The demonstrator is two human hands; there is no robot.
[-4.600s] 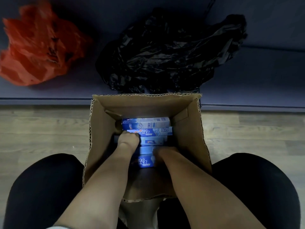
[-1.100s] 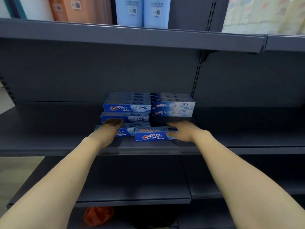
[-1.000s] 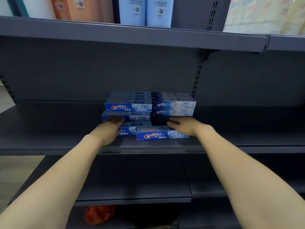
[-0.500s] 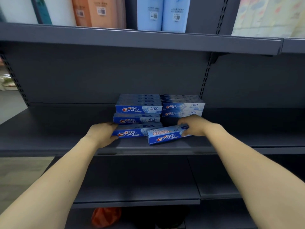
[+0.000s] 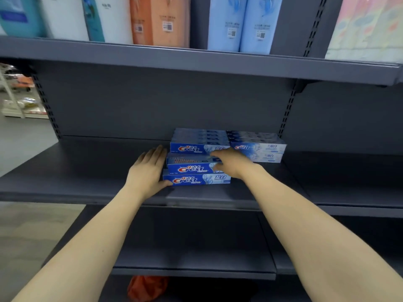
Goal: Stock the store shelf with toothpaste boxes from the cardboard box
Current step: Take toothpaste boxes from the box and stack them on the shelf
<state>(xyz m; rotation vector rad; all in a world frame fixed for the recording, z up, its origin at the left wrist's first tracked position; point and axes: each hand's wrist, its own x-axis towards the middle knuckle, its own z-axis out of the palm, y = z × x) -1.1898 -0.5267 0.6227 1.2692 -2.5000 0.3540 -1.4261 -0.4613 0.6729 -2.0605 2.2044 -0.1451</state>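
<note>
Blue toothpaste boxes stand on the dark grey middle shelf (image 5: pixel 87 171). At the back are two stacks, the left stack (image 5: pixel 197 147) and the paler right stack (image 5: pixel 260 147). In front of the left stack, one toothpaste box (image 5: pixel 189 168) lies on top of another (image 5: pixel 196 179). My left hand (image 5: pixel 148 171) is flat against the left ends of these two front boxes, thumb at the lower one. My right hand (image 5: pixel 231 162) grips the right end of the upper front box from above. The cardboard box is out of view.
The upper shelf (image 5: pixel 196 62) holds tall packs in white, orange (image 5: pixel 159 20) and light blue (image 5: pixel 237 22). A lower shelf (image 5: pixel 192 253) lies beneath. An orange bag (image 5: pixel 146 287) shows at the bottom. Floor and distant racks are at the far left.
My right hand lifted the front right box and brought it left, on top of the front left box. My left hand slid to the boxes' left ends.
</note>
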